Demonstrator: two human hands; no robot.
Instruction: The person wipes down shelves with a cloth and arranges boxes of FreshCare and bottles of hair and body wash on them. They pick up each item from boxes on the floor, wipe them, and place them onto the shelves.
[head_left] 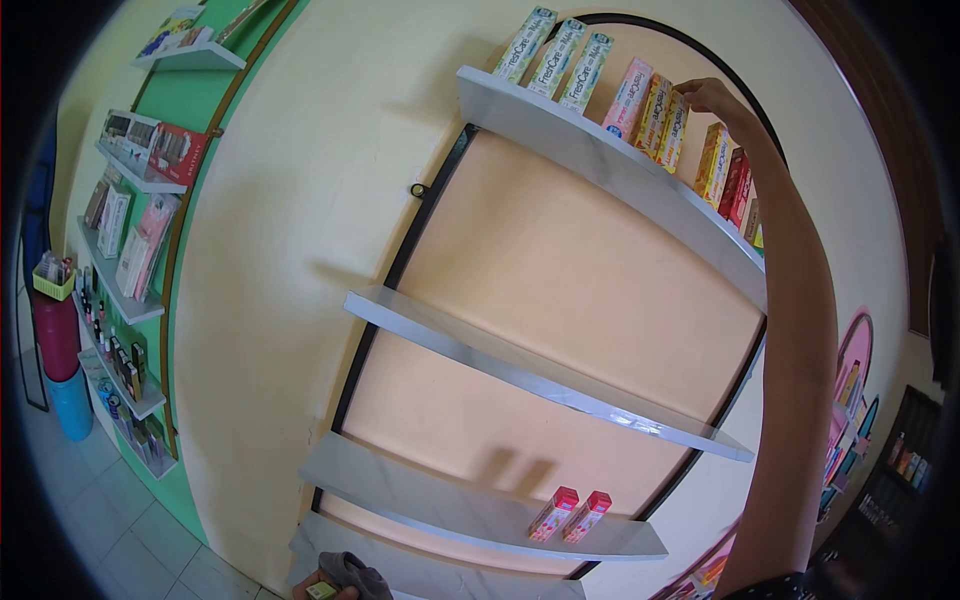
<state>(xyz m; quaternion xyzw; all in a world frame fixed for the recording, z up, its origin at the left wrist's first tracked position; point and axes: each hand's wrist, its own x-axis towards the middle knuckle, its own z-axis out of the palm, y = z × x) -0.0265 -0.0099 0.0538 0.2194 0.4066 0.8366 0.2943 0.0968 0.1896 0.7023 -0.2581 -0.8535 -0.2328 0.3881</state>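
Observation:
My right hand [712, 97] reaches up to the top shelf [610, 138]. Its fingers are closed at the upper end of a yellow FreshCare box [672, 130], which stands tilted beside another yellow FreshCare box [652, 112]. A pink FreshCare box [628, 98] is just left of these. Low at the bottom edge, my left hand [345, 592] is partly cut off by the frame. It holds a grey cloth [358, 574] and a small box with a yellow-green end [321, 591].
Green-white FreshCare boxes [555, 60] line the top shelf's left part; yellow and red boxes [735, 185] stand right, near my forearm. Two pink-red boxes [570, 516] stand on a lower shelf [430, 500]. A middle shelf [540, 370] juts out between. Stocked shelves [140, 170] hang far left.

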